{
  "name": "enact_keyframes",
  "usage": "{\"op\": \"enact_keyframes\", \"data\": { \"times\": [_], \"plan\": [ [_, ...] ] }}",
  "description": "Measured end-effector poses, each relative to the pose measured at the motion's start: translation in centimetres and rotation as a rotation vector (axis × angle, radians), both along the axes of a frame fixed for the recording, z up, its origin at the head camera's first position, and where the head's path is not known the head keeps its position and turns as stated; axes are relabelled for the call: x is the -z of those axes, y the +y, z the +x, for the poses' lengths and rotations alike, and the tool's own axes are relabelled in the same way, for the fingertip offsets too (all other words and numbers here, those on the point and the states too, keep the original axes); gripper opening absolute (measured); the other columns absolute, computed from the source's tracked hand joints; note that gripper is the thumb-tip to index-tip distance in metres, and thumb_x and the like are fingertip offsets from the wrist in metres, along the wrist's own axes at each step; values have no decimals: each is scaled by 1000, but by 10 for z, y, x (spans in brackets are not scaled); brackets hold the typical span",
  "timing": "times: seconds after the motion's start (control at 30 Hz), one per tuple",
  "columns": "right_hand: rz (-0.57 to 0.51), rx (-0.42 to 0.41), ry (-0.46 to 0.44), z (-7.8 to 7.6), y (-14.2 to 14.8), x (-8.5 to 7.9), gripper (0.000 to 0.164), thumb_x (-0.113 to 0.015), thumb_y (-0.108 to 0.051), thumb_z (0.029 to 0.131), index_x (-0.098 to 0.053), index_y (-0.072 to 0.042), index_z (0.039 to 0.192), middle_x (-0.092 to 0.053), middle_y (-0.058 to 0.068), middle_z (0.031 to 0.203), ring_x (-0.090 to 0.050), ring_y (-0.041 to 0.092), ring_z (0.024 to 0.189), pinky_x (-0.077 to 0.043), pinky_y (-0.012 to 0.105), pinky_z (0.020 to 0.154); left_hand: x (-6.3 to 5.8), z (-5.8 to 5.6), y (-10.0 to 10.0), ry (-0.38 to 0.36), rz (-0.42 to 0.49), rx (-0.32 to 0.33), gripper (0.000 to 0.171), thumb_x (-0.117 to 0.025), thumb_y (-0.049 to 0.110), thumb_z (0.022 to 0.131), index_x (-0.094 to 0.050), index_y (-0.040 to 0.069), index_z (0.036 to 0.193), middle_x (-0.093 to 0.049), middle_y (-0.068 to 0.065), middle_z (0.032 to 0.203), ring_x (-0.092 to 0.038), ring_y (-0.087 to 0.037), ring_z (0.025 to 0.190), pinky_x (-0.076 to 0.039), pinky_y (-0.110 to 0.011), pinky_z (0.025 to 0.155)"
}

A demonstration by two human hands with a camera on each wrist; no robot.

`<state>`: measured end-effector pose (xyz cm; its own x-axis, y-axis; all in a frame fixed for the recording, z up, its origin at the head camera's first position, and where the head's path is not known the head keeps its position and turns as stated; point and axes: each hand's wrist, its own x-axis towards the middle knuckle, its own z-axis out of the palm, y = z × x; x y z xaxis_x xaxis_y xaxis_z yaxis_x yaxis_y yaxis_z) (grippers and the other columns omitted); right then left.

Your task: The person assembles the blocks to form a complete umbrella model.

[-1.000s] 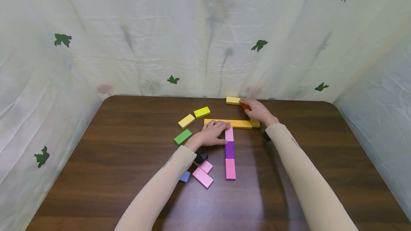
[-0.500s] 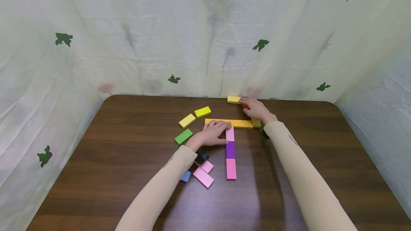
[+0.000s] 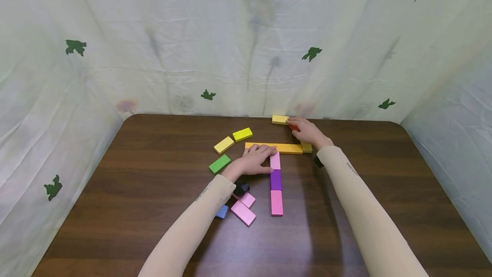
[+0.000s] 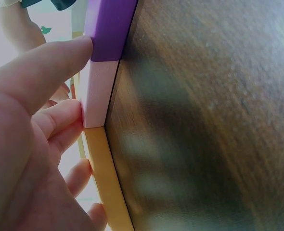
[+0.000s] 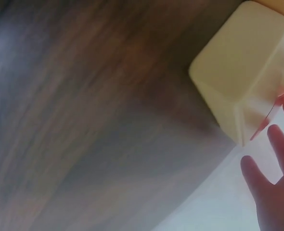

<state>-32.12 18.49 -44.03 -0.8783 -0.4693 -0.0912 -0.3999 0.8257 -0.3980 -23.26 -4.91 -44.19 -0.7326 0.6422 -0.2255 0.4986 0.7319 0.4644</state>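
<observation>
In the head view my left hand rests on a row of flat wooden blocks. In the left wrist view its thumb touches the purple block, with fingertips on the light pink block and the orange block. My right hand lies over a red block, mostly hidden beneath the fingers. Against that block's left end sits a pale yellow block. Spread fingers and a blurred yellow block show in the right wrist view.
A pink block ends the column nearest me. Left of it lie two loose pink blocks and a partly covered blue block. Green, cream and bright yellow blocks lie farther back. A cloth curtain borders the wooden table.
The view shifts very slightly. Both hands and all the blocks hold their places.
</observation>
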Motion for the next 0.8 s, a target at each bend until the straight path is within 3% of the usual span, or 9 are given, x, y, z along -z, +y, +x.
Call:
{"op": "enact_keyframes", "data": {
  "times": [0.37,0.57,0.8],
  "plan": [
    [-31,-8,5,1,7,3,49,-47,-4,96,-40,0,144,-36,20,148,-29,37,136,-22,49,110,1,0,0,8,-8,-3,69,-59,39,93,-28,18,151,-30,-2,152,-24,-34,134,-20,-50,106],
    [-106,40,-24,1,13,1,51,-41,0,94,-40,-3,145,-37,16,148,-30,35,136,-24,50,109,1,0,0,1,-2,-1,68,-59,38,93,-29,18,151,-30,-2,153,-24,-34,134,-18,-51,106],
    [-95,46,-50,3,17,1,55,-38,1,92,-39,-5,146,-35,16,149,-28,35,137,-22,50,110,1,-1,0,-7,-1,-1,68,-60,38,93,-30,18,151,-30,-3,153,-23,-34,135,-18,-52,106]
  ]
}}
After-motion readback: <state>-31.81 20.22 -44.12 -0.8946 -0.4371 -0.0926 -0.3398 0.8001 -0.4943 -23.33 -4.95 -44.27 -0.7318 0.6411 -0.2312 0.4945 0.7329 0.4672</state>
